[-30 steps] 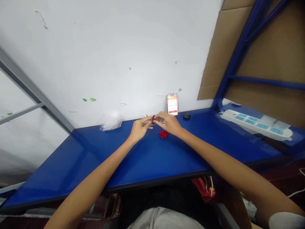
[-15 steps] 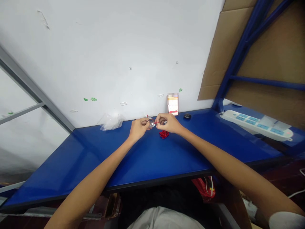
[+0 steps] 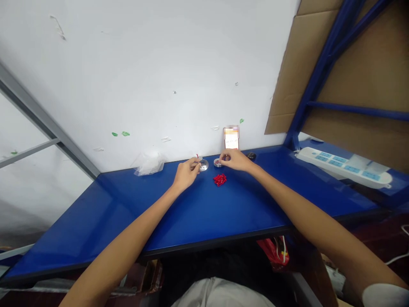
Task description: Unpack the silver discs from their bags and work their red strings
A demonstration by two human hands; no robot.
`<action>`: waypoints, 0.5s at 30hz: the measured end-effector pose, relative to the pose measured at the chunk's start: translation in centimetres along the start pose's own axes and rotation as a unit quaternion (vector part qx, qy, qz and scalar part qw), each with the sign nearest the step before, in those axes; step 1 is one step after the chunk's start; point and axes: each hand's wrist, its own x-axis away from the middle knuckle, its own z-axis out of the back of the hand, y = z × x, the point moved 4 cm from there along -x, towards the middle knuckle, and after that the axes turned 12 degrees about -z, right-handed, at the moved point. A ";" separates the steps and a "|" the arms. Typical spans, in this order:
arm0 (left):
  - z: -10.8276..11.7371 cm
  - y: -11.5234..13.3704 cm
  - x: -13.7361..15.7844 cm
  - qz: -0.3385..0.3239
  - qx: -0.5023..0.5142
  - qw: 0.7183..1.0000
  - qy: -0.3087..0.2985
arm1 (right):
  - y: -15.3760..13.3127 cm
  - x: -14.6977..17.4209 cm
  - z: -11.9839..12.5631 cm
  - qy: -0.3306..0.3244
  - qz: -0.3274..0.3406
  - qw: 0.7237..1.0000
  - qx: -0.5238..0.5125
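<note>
Between the thumb and fingers of my left hand (image 3: 187, 173) is a small, shiny, round dish-like piece (image 3: 203, 165), held just above the table. My right hand (image 3: 235, 160) is at the right side of a small round container (image 3: 217, 162) with bits of red in it. Its fingers are pinched together over the container's edge; whatever they hold is too small to make out. A pile of short red pieces (image 3: 220, 180) lies on the blue table (image 3: 211, 213), in front of the container. Behind my left fingers a whitish item with a red tip (image 3: 197, 156) partly shows.
A phone (image 3: 231, 137) leans on the white wall behind my right hand, beside a small black object (image 3: 252, 156). Crumpled clear plastic bags (image 3: 149, 163) lie at the back left. A white power strip (image 3: 343, 167) is on the right, near a blue metal frame (image 3: 315, 81).
My right hand has moved right, away from the shiny round piece, to the small container. The red strip between my hands is gone from there. My left hand stays nearly in place.
</note>
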 end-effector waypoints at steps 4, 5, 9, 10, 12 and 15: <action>0.4 -0.2 0.0 -0.001 -0.013 1.000 0.008 | -0.2 0.3 -0.1 -0.122 0.016 0.991 -0.056; 0.3 -0.2 0.1 -0.002 -0.016 1.000 0.006 | -0.4 0.5 -0.1 -0.155 0.020 0.986 -0.059; 0.2 -0.1 0.2 -0.003 -0.009 1.000 0.004 | -1.1 1.1 0.0 -0.250 0.033 0.967 -0.046; 0.2 0.0 0.2 -0.004 -0.006 1.000 0.004 | -1.2 1.2 0.1 -0.250 0.029 0.967 -0.046; 0.1 0.3 0.2 -0.005 0.001 1.000 0.005 | -1.2 1.2 0.3 -0.222 0.021 0.973 -0.055; 0.0 0.7 0.2 -0.006 0.009 1.000 0.009 | -1.4 1.0 0.3 -0.151 0.027 0.986 -0.072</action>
